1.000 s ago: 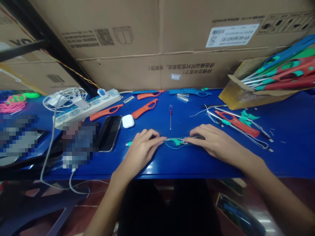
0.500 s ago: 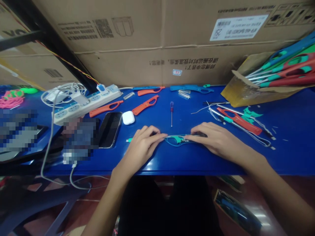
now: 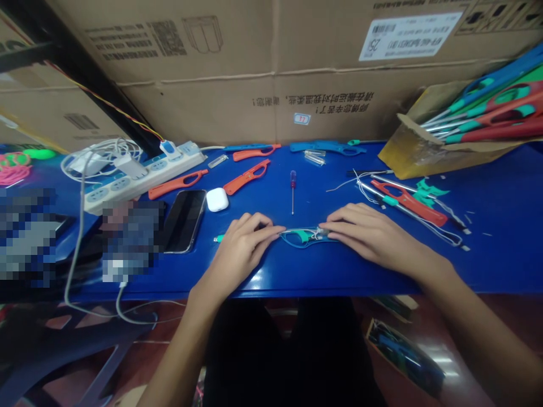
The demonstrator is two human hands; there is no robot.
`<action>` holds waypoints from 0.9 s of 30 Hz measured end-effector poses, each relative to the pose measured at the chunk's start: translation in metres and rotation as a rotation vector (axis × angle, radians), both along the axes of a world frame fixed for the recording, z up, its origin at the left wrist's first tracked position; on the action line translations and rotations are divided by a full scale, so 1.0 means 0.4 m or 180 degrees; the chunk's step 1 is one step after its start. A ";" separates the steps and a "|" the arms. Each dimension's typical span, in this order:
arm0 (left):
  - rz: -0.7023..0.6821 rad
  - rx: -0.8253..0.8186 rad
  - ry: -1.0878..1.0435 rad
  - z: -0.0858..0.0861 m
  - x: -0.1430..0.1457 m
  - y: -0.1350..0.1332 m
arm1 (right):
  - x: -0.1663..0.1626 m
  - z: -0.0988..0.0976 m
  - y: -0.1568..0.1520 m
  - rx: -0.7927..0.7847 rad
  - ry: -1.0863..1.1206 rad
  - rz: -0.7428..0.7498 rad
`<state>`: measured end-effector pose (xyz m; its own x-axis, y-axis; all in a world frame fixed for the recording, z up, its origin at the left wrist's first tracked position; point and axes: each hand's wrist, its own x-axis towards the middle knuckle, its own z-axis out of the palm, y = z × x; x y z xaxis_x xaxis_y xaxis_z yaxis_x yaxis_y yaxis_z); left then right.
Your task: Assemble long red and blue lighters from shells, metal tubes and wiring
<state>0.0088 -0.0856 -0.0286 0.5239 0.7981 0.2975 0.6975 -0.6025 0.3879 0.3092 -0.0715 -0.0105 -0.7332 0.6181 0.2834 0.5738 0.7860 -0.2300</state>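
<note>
A blue long-nosed lighter casing (image 3: 292,242) with a green trigger (image 3: 303,235) lies on the blue table in front of me, its inner parts and thin white wires exposed. My left hand (image 3: 244,249) pinches its left end between thumb and fingers; a green-collared tip (image 3: 218,238) sticks out beyond that hand. At the other end, my right hand (image 3: 365,234) has its thumb and fingertips closed on the casing near the wires. The fingers partly hide the casing at both ends. Just beyond, a small screwdriver (image 3: 292,192) with a clear-red handle lies pointing toward me.
Orange casing halves (image 3: 247,177) and a white earphone case (image 3: 217,199) lie left, near a phone (image 3: 185,220) and a power strip (image 3: 144,178). To the right are metal lighter tubes (image 3: 418,217), an orange casing (image 3: 409,203) and a carton (image 3: 405,150) of lighters. Cardboard boxes (image 3: 237,107) stand behind.
The camera view has shifted slightly. My right fingers have moved a little on the right end of the casing; the left hand keeps its pinch.
</note>
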 end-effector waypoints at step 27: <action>-0.0023 0.0034 -0.0013 -0.001 0.001 0.001 | 0.000 -0.001 0.000 0.0033 0.0147 0.0019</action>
